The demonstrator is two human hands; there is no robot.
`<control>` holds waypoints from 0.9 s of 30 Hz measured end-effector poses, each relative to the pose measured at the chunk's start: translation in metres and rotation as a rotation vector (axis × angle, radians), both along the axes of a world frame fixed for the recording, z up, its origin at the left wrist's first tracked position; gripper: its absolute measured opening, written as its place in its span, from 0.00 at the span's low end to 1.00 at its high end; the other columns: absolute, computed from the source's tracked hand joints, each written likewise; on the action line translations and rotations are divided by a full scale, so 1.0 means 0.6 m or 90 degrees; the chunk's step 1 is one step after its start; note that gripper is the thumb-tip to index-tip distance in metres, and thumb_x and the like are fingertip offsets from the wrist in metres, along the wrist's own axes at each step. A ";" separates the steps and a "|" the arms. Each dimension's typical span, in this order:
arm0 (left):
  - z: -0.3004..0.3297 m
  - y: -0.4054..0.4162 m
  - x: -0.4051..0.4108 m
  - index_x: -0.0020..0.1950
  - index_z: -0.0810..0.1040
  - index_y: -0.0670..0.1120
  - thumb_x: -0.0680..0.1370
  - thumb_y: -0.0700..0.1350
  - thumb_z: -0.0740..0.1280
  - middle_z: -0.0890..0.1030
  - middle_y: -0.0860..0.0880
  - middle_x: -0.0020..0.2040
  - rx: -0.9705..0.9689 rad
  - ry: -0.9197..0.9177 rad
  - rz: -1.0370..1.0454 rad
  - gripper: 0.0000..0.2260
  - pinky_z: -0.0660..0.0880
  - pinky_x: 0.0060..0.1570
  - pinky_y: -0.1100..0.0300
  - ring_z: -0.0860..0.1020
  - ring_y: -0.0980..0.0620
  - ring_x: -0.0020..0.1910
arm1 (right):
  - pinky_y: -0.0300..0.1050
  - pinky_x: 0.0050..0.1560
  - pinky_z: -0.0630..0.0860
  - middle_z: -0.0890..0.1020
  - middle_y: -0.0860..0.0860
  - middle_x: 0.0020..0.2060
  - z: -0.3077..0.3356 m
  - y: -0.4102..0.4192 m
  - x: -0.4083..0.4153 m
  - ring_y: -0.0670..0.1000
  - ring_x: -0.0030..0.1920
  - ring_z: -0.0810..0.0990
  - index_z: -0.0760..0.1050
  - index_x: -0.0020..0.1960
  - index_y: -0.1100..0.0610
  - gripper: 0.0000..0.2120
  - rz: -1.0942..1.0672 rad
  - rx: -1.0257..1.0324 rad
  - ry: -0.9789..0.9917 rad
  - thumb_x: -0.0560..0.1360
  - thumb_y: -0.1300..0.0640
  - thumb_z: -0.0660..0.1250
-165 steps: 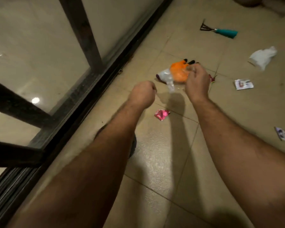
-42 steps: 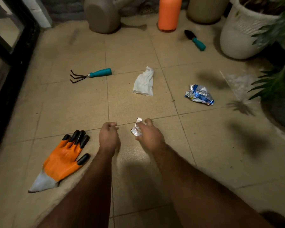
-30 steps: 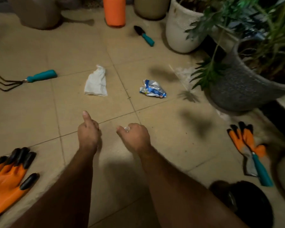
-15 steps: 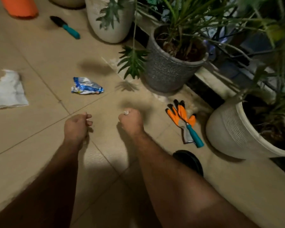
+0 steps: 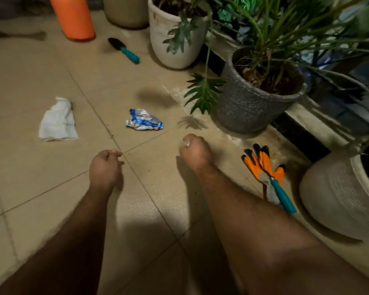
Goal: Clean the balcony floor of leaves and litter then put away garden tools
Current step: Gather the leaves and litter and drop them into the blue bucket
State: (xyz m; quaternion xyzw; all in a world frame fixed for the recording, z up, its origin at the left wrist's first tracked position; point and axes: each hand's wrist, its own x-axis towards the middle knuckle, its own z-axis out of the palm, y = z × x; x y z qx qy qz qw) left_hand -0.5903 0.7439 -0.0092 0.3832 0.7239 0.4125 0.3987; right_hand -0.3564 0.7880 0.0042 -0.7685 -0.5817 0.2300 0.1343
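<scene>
Head view looked down on the balcony floor (image 5: 41,60), both bare forearms stretched forward over the tiles. The right hand (image 5: 195,149) was curled into a fist with a small pale scrap of litter (image 5: 187,143) showing at its top edge — the fingers gripped it, though how much lay inside could not be told. The left hand (image 5: 104,165) hung loosely curled beside it, thumb near the fingertips, holding nothing visible.

Just beyond the hands lay a crumpled blue-and-white wrapper (image 5: 144,122), and to its left, well apart, a limp white tissue (image 5: 58,122). Both would likely be very light and soft: the wrapper probably slick and springy, best pinched at a raised crease in its middle; the tissue likely to tear if damp, so better gathered from the centre than dragged by a corner.

To the right, near a pale ribbed pot (image 5: 339,194), an orange glove (image 5: 262,165) lay flat with a teal-handled hand tool (image 5: 282,194) resting across it. The tool looked stiff and fairly light — its handle was the natural hold, while the glove was floppy and could be taken anywhere. A teal-handled trowel (image 5: 124,50) lay farther off, between an orange container (image 5: 73,18) and a white planter (image 5: 175,39). A grey pot (image 5: 249,109) stood right of the wrapper.
</scene>
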 end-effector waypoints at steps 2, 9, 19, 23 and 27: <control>0.003 -0.009 -0.021 0.54 0.81 0.42 0.83 0.44 0.59 0.81 0.47 0.50 0.000 0.018 0.003 0.12 0.73 0.46 0.60 0.78 0.57 0.39 | 0.40 0.54 0.74 0.77 0.53 0.62 -0.006 0.019 -0.034 0.53 0.55 0.79 0.72 0.70 0.50 0.22 0.031 0.005 0.030 0.76 0.57 0.68; 0.007 -0.050 -0.062 0.53 0.82 0.41 0.83 0.45 0.62 0.81 0.46 0.47 -0.016 0.020 -0.003 0.11 0.70 0.39 0.65 0.75 0.62 0.39 | 0.46 0.64 0.71 0.54 0.50 0.80 -0.018 0.101 -0.140 0.58 0.68 0.73 0.51 0.80 0.44 0.39 0.202 -0.001 -0.025 0.76 0.63 0.63; -0.004 -0.089 -0.122 0.48 0.82 0.47 0.82 0.48 0.64 0.81 0.56 0.44 -0.041 0.046 0.009 0.09 0.72 0.52 0.57 0.78 0.58 0.46 | 0.49 0.60 0.72 0.69 0.57 0.64 -0.082 0.120 -0.184 0.62 0.61 0.76 0.64 0.74 0.51 0.27 0.255 -0.016 -0.087 0.77 0.58 0.65; -0.005 -0.099 -0.136 0.51 0.82 0.47 0.83 0.49 0.63 0.81 0.53 0.46 -0.056 0.031 0.050 0.10 0.74 0.56 0.52 0.78 0.54 0.47 | 0.48 0.55 0.72 0.75 0.56 0.58 -0.092 0.075 -0.206 0.60 0.57 0.78 0.70 0.69 0.51 0.20 0.242 0.033 -0.078 0.79 0.50 0.64; 0.003 -0.104 -0.135 0.54 0.81 0.45 0.83 0.52 0.60 0.80 0.54 0.44 -0.060 0.011 0.093 0.14 0.74 0.55 0.50 0.76 0.57 0.45 | 0.46 0.45 0.73 0.81 0.53 0.46 -0.084 0.011 -0.251 0.57 0.48 0.80 0.78 0.52 0.53 0.15 0.192 0.083 -0.030 0.78 0.44 0.59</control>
